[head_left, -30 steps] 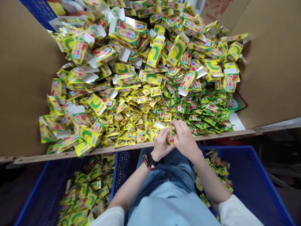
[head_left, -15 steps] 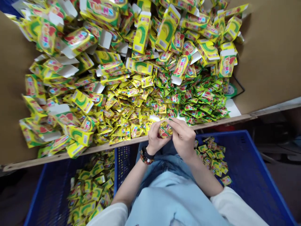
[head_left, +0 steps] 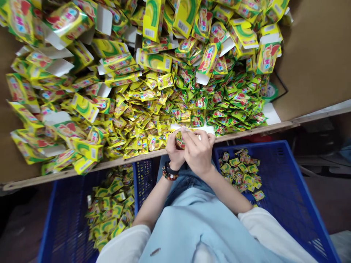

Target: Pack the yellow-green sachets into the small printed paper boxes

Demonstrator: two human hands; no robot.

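The left hand [head_left: 175, 152] is gripping one small box [head_left: 180, 141] at the bench's [head_left: 255, 133] front edge; the right hand [head_left: 199, 151] is grasping it with bent fingers, contact partly hidden. Yellow packets [head_left: 137, 122] are lying along that edge to the left, green packets [head_left: 237, 106] to the right. Open boxes [head_left: 155, 61] are lying heaped behind the packets.

1 left hand [head_left: 176, 151] and 1 right hand [head_left: 199, 149] are handling 1 small pack [head_left: 180, 140]. 1 yellow sachet pile [head_left: 141, 122] and 1 green sachet pile [head_left: 234, 109] are showing, the open cartons [head_left: 155, 61] overlapping past counting. 2 blue crates [head_left: 285, 180], 1 green tape roll [head_left: 271, 91] and 1 black wristband [head_left: 172, 170] are appearing.
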